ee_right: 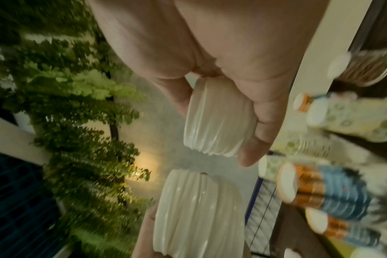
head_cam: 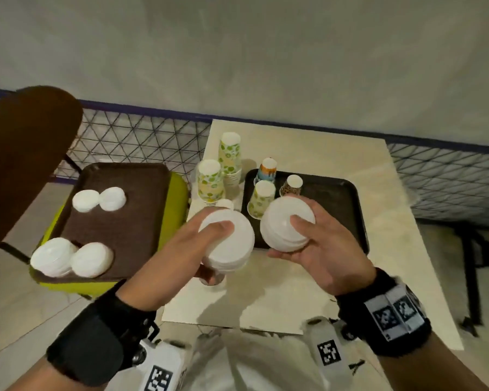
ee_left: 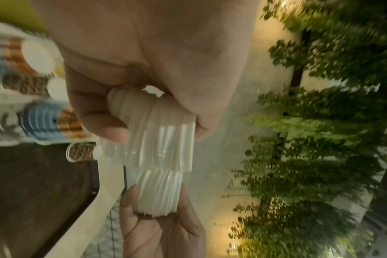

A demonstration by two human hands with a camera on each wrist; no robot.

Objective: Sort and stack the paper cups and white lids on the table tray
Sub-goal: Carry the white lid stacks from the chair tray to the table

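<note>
My left hand (head_cam: 209, 244) grips a stack of white lids (head_cam: 229, 244) above the table's near left part, thumb on top. In the left wrist view that lid stack (ee_left: 157, 137) sits between thumb and fingers. My right hand (head_cam: 302, 238) holds a second white lid stack (head_cam: 283, 224) over the black tray (head_cam: 336, 190); the right wrist view shows it (ee_right: 219, 120) pinched. Upside-down paper cups stand on the black tray: a green-patterned one (head_cam: 261, 198), a brown one (head_cam: 292, 186), a blue-orange one (head_cam: 267, 169). Two green-patterned cup stacks (head_cam: 229, 159) stand left of the tray.
A brown tray (head_cam: 130, 221) on a yellow-green chair at the left carries several white lid piles (head_cam: 71, 255). A dark chair back (head_cam: 20, 153) rises at far left. A mesh fence (head_cam: 141, 134) runs behind the cream table (head_cam: 378, 249).
</note>
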